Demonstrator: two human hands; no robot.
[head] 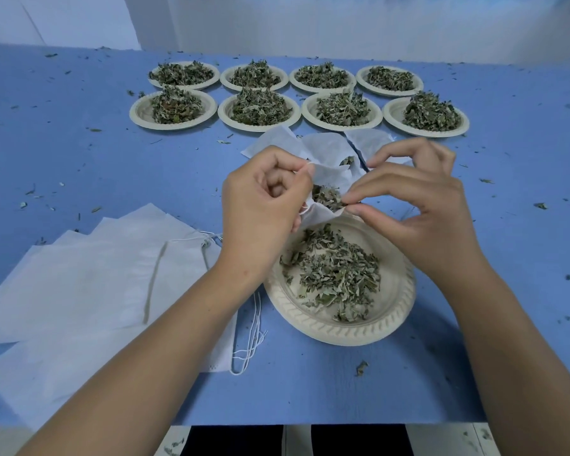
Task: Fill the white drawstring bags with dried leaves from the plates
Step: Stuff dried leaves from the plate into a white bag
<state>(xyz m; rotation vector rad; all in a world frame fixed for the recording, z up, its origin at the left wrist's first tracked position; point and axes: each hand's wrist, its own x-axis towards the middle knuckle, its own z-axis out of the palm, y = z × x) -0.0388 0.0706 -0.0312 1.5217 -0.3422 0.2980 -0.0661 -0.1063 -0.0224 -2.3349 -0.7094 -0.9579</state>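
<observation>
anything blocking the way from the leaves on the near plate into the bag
Nothing visible does. The left hand holds the bag open at the far rim of the near plate, and the right hand pinches leaves right at its mouth.

Soft, even light falls from overhead, cool and bluish, and the table (89, 159) reads matte and evenly lit. Shadows are faint and diffuse, only a slight darkening under the rim of the near plate (392, 311). The wide lens bows the table's far edge and stretches the bottom corners. The far wall (310, 24) looks smeared and soft — detail is crispest at centre.
</observation>
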